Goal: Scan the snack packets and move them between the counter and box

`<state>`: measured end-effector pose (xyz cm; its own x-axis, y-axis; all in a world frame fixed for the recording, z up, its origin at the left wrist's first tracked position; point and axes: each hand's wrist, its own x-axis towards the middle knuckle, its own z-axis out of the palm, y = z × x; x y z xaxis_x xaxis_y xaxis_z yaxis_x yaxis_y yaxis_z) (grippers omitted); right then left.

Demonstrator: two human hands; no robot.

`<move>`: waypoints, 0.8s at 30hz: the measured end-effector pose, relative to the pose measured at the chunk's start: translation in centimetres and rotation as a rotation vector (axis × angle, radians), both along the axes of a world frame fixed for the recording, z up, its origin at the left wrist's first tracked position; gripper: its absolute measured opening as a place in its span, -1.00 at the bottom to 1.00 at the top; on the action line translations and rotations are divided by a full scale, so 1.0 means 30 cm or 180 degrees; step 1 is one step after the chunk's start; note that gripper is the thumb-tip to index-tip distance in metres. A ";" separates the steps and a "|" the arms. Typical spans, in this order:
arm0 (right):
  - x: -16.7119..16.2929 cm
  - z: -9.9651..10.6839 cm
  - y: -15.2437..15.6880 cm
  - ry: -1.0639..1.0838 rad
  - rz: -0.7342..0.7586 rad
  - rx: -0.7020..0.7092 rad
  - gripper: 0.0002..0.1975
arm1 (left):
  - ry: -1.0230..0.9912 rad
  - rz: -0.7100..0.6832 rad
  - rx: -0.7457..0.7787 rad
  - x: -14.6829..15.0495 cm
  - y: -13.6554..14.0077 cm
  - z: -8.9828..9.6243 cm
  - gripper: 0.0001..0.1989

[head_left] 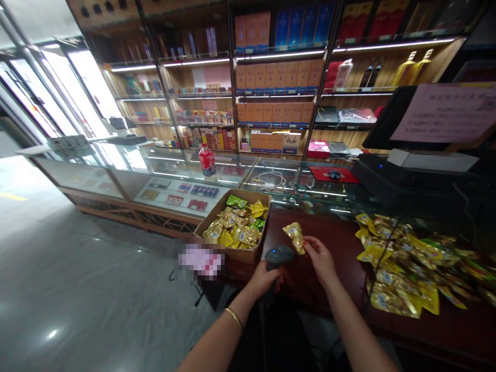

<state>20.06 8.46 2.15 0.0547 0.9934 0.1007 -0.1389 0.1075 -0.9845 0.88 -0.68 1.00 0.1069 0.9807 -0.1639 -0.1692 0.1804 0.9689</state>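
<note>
My left hand [264, 279] is wrapped round the handle of a dark barcode scanner [279, 255], whose head points forward over the dark red counter [321, 227]. Between thumb and fingers, my right hand [320, 258] pinches the edge of a gold snack packet [294, 236], just right of and beyond the scanner. To the left of the packet, a cardboard box [248, 253] holds several gold, yellow and green packets [236, 222]. A loose heap of similar packets [406, 263] lies on the counter at right.
Glass display cases [174, 178] run away to the left, with a red-labelled bottle [207, 159] on top. A coiled white cable [269, 179], a mouse [334, 175] on a red pad and a dark monitor [387, 119] stand beyond the counter. Shelves of boxes [275, 77] line the wall.
</note>
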 end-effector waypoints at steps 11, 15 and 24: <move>-0.242 0.278 0.238 -0.1410 -0.0125 0.0482 -0.53 | 0.0249 0.0116 -0.0014 -0.023 0.006 -0.015 -0.63; 0.113 0.159 0.213 -0.2734 -0.1382 -0.0246 -0.24 | 0.0165 0.0056 -0.0036 -0.022 0.011 -0.010 -0.63; 0.174 -0.081 0.051 -0.5275 -0.1093 -0.0465 -0.29 | 0.0066 0.0166 -0.0077 -0.015 -0.001 0.017 -0.66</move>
<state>25.29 10.01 -0.28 0.1911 0.9646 0.1820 0.9816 -0.1865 -0.0422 0.45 -0.71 1.50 0.0522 0.9805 -0.1893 -0.1587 0.1952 0.9678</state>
